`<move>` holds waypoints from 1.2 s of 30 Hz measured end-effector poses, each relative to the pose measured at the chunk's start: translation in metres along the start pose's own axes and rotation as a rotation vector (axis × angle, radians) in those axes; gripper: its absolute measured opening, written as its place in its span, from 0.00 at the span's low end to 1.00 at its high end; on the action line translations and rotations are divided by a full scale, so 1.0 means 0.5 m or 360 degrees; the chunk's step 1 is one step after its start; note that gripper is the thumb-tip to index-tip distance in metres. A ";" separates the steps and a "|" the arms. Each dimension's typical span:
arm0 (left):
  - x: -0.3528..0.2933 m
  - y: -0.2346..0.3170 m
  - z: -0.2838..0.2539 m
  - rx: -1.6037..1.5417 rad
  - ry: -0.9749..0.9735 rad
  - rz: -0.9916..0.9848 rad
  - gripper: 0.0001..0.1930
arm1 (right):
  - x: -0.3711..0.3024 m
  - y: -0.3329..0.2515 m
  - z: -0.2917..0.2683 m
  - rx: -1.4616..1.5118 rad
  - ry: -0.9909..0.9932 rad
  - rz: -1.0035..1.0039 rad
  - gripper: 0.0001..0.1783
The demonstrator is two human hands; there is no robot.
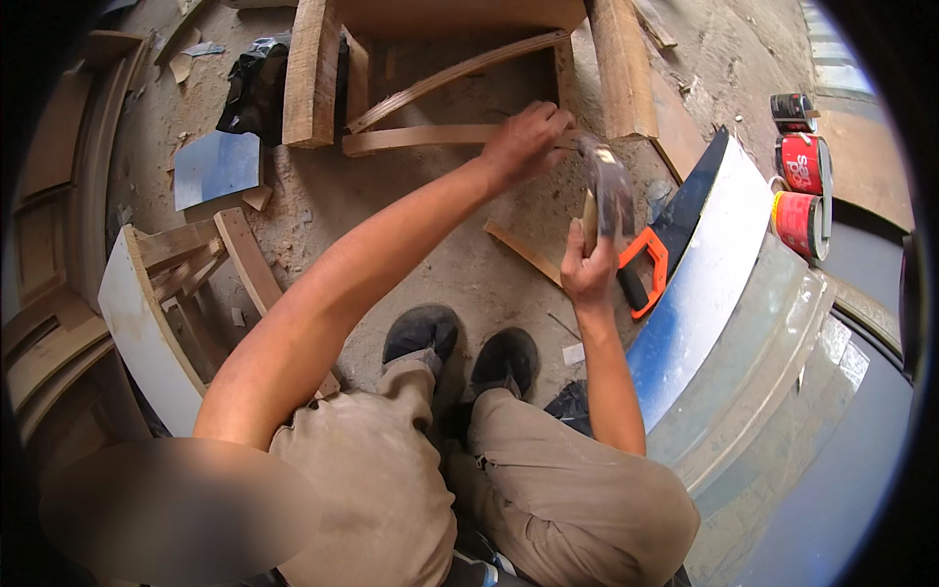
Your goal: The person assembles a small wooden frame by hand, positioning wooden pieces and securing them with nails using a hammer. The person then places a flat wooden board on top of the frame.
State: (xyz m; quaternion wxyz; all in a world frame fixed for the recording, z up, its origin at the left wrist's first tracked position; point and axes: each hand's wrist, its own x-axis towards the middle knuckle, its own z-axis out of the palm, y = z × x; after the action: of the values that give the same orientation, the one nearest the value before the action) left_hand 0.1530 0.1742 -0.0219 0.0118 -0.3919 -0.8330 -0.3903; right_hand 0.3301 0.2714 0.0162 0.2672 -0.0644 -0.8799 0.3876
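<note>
My right hand (592, 264) is wrapped round the wooden handle of a hammer (613, 196), its dark metal head raised close to the right end of a pale wooden strip (416, 139). My left hand (528, 145) reaches across to that same strip, fingers pinched together over it; whatever is between the fingertips is too small to make out. The strip lies across the lower part of a wooden frame (311, 78) with thick legs. Behind it a rougher wooden stick (460, 76) slants up to the right.
An orange-handled saw (648, 274) lies right of the hammer, beside a blue-and-white panel (709, 259). Several red and black cans (800, 223) stand far right. A small wooden frame (161, 323) sits at left, near a blue offcut (217, 171) and a black bag (256, 88). A loose wood piece (523, 252) lies on the floor.
</note>
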 end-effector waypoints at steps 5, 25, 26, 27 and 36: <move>-0.001 0.004 0.004 -0.0030 0.0049 -0.0033 0.32 | -0.025 0.019 0.001 -0.0054 -0.0229 0.0441 0.23; -0.002 -0.003 0.006 -0.0056 0.0069 0.0034 0.40 | -0.028 0.011 -0.019 0.0031 -0.0180 0.0150 0.22; -0.003 -0.005 0.005 -0.0059 0.0078 0.0038 0.41 | -0.025 0.010 -0.016 -0.0026 -0.0178 0.0087 0.23; -0.005 -0.007 0.004 -0.0063 0.0086 0.0042 0.41 | -0.021 0.010 -0.012 -0.0078 -0.0175 0.0024 0.23; -0.005 0.003 0.002 -0.0037 0.0078 0.0038 0.43 | -0.020 0.025 0.012 -0.0169 -0.0133 0.0088 0.23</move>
State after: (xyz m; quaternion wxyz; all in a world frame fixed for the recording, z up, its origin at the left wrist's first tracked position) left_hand 0.1559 0.1736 -0.0225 0.0324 -0.3922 -0.8232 -0.4092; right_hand 0.3344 0.2730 -0.0002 0.2156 -0.0867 -0.9075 0.3499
